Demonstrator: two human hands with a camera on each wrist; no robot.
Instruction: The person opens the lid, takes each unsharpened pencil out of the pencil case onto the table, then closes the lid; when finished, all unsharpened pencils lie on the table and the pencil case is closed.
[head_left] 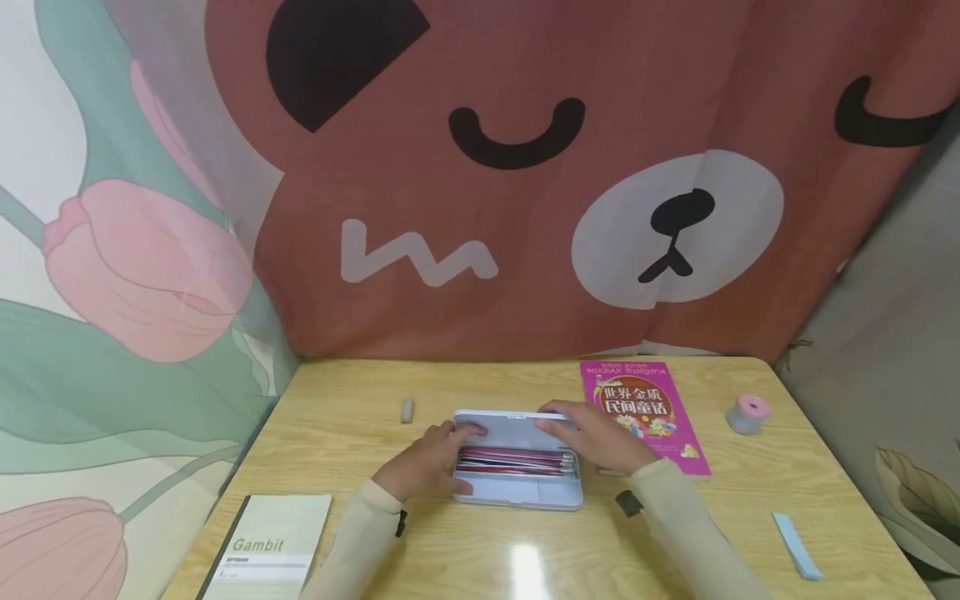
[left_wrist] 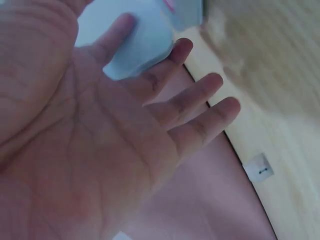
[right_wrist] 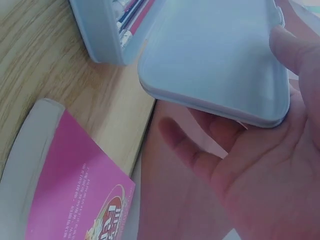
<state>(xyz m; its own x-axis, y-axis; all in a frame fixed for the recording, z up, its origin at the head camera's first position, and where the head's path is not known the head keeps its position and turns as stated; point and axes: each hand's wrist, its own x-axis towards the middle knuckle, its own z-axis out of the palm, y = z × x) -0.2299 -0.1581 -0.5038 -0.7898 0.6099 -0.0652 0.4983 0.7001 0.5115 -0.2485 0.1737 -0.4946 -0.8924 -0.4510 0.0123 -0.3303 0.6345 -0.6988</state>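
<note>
A pale blue pencil case (head_left: pixel 495 488) lies on the table with its lid (right_wrist: pixel 215 65) raised. Several pencils (head_left: pixel 513 461), mostly red and dark blue, fill its back compartment. My right hand (head_left: pixel 603 439) grips the lid's right corner, thumb on the inner face and fingers behind. At the case's left end is my left hand (head_left: pixel 420 465), with its index finger against the lid and its thumb by the lower tray. The left wrist view has the other left fingers (left_wrist: pixel 200 92) fairly straight, beside the lid's edge.
A pink book (head_left: pixel 678 417) lies right of the case, partly behind my right hand. Further right are a pink-topped roll (head_left: pixel 748 415) and a light blue strip (head_left: pixel 797 546). A small eraser-like block (head_left: pixel 407 410) sits behind my left hand; a notebook (head_left: pixel 273 533) lies front left.
</note>
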